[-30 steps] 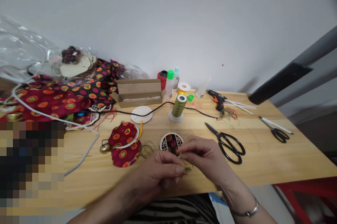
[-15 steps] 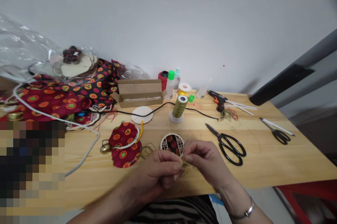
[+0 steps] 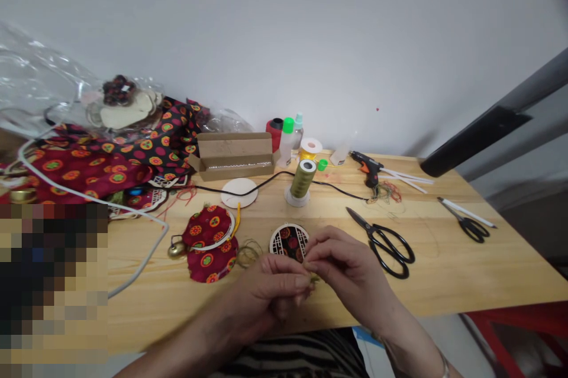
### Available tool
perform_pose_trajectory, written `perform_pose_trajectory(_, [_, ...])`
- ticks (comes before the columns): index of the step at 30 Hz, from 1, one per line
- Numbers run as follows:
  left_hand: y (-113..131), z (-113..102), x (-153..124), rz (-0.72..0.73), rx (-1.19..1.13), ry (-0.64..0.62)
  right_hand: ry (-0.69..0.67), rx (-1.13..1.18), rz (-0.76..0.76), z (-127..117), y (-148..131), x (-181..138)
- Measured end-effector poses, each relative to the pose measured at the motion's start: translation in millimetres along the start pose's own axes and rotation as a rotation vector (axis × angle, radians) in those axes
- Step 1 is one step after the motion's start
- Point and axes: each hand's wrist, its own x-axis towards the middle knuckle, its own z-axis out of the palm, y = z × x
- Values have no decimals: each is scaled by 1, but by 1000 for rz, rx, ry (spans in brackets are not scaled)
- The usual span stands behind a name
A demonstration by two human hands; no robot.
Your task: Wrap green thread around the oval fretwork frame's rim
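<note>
My left hand point(image 3: 271, 290) and my right hand point(image 3: 344, 264) meet over the near edge of the wooden table point(image 3: 444, 259). Both pinch a small tuft of olive thread point(image 3: 313, 278) between fingertips. Just behind them lies a round white lattice ornament point(image 3: 289, 240) with dotted red fabric inside. Left of my hands sit a loose coil of olive thread point(image 3: 248, 251) and two red dotted fabric rounds point(image 3: 209, 243) with a white ring, a yellow cord and a small brass bell point(image 3: 176, 249).
Large black scissors point(image 3: 385, 242) lie right of my hands; smaller scissors point(image 3: 468, 223) lie further right. An olive thread spool point(image 3: 302, 181), glue gun point(image 3: 368, 168), bottles point(image 3: 287, 140), cardboard box point(image 3: 233, 156), white disc point(image 3: 239, 193) and piled red dotted fabric point(image 3: 93, 162) fill the back and left.
My right hand shifted slightly left and closer to the left hand, still pinching the thread; the left hand barely moved.
</note>
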Motion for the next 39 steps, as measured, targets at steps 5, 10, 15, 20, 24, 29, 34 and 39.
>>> perform_pose_trajectory(5, [-2,-3,1,25,-51,-19,104,208,188,7,6,-1])
perform_pose_trajectory(10, [-3,-3,1,23,-83,-43,146,197,203,9,11,-4])
perform_pose_trajectory(15, [-3,-4,2,50,-92,-37,48,-31,14,6,12,-6])
perform_pose_trajectory(20, [-4,-6,2,56,-104,-25,22,-20,84,6,14,-7])
perform_pose_trajectory(24, [-3,-5,2,58,-121,-3,30,100,160,9,13,-8])
perform_pose_trajectory(29, [-4,-6,3,63,-147,-26,28,333,238,10,10,-10])
perform_pose_trajectory(34, [-3,-4,2,58,-146,-24,8,405,272,8,9,-11])
perform_pose_trajectory(39, [-1,0,2,79,-140,-20,24,277,255,9,12,-9])
